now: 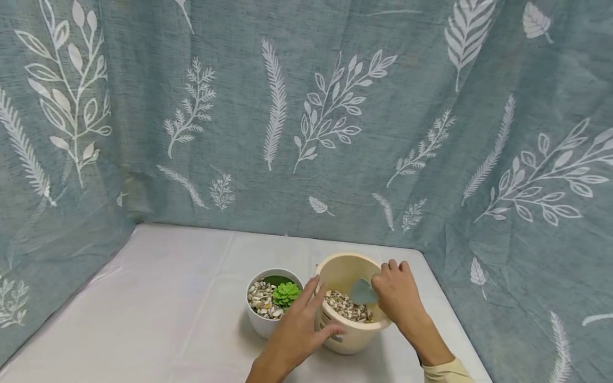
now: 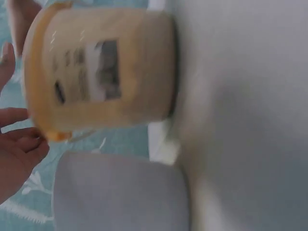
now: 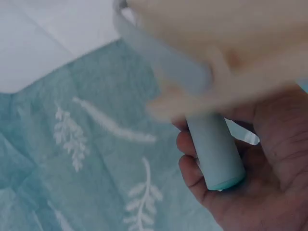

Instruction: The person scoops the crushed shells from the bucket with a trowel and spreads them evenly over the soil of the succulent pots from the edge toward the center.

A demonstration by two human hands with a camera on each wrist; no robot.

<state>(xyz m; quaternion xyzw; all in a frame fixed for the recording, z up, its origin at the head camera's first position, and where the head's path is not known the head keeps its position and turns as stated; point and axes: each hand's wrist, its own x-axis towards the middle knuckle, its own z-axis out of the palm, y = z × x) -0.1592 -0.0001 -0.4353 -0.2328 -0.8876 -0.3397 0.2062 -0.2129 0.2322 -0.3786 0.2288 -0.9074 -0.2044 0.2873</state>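
Note:
A cream plastic bucket (image 1: 351,340) holds small mixed pebbles (image 1: 342,304). My right hand (image 1: 397,292) grips a trowel by its pale handle (image 3: 216,151). The trowel's grey-green blade (image 1: 362,291) reaches inside the bucket, over the pebbles. My left hand (image 1: 297,330) is at the bucket's left side with fingers spread and fairly straight, fingertips right at the rim; the left wrist view shows them beside the handle lug (image 2: 60,136). Just left of the bucket stands a white round pot (image 1: 261,322) with pebbles and a green succulent (image 1: 286,294), partly hidden by my left hand.
The bucket and pot stand on a white-covered table (image 1: 158,298). Blue-green curtains (image 1: 239,117) with white leaf prints hang behind it and on both sides. A grey bail handle (image 3: 163,57) hangs at the bucket's side. The table's right edge runs close to my right arm.

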